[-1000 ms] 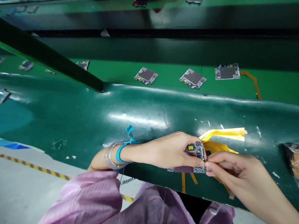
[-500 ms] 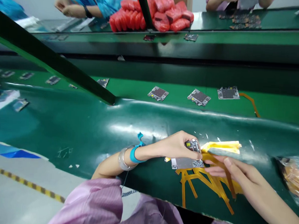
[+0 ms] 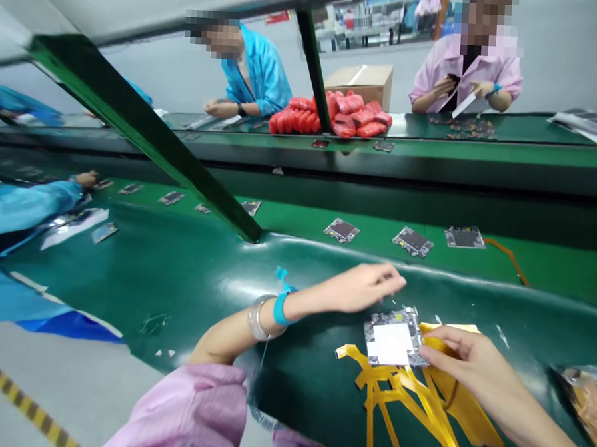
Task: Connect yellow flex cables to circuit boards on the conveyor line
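Note:
A circuit board [image 3: 391, 343] with a white square on its face is tilted toward me above the near work mat. Thumb and fingers of my right hand [image 3: 471, 359] grip its right edge. My left hand [image 3: 362, 287] is off the board, just above and left of it, with loosely bent fingers and nothing visible in them. Below the board lies a tangle of orange-yellow flat flex cables [image 3: 390, 382]. A wider yellow bundle [image 3: 473, 409] extends under my right hand, partly hidden by it.
Several circuit boards [image 3: 342, 230] lie along the green belt [image 3: 542, 253]; a board at the right has an orange flex cable [image 3: 509, 258]. A slanted green post [image 3: 182, 157] stands left. Red wrapped packs [image 3: 354, 113] and co-workers are across the line. A clear bag [image 3: 587, 399] sits at right.
My left hand has let go of the board and moved up from it. The board's white square now faces up, and my right hand grips its edge. The view has tilted upward.

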A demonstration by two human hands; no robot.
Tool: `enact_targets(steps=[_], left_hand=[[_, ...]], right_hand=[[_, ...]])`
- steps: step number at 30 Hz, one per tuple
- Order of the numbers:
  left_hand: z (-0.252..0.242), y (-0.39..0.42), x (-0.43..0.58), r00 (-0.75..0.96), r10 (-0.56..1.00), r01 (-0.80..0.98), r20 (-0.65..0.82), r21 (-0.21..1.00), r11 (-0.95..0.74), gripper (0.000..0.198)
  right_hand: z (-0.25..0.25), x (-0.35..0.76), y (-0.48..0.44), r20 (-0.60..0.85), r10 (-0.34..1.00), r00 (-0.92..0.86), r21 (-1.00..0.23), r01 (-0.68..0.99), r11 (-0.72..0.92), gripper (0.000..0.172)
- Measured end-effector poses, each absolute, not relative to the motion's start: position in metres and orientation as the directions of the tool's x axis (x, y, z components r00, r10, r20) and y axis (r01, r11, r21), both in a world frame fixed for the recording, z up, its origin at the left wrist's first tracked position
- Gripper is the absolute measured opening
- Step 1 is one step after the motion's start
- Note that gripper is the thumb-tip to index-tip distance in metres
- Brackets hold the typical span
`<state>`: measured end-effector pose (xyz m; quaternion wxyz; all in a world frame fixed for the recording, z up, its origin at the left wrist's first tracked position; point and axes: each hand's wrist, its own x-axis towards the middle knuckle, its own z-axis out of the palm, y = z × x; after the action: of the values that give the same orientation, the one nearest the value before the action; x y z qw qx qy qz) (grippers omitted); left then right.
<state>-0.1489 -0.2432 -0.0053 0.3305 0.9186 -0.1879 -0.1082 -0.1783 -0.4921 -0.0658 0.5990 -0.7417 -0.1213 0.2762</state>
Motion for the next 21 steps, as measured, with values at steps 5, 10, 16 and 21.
enact_targets(steps=[5, 10, 16, 21], left_hand=[[-0.007, -0.169, -0.057, 0.937, -0.35, -0.325, -0.011, 0.344, -0.881, 0.068], [-0.023, -0.135, -0.012, 0.927, -0.373, -0.339, -0.046, 0.325, -0.883, 0.074], [-0.016, -0.124, -0.002, 0.95, -0.254, -0.313, 0.184, 0.52, -0.795, 0.037], [0.002, -0.106, -0.037, 0.865, 0.187, -0.336, 0.465, 0.815, -0.472, 0.032]], right_hand=[[-0.071, -0.173, -0.519, -0.268, 0.384, 0.884, -0.96, -0.209, -0.189, 0.038], [-0.07, -0.166, -0.529, -0.166, 0.348, 0.923, -0.98, -0.117, -0.159, 0.038], [-0.049, -0.138, -0.507, 0.024, 0.302, 0.953, -1.0, 0.023, 0.007, 0.036], [-0.028, -0.073, -0.448, 0.118, 0.293, 0.949, -0.993, 0.117, 0.024, 0.026]])
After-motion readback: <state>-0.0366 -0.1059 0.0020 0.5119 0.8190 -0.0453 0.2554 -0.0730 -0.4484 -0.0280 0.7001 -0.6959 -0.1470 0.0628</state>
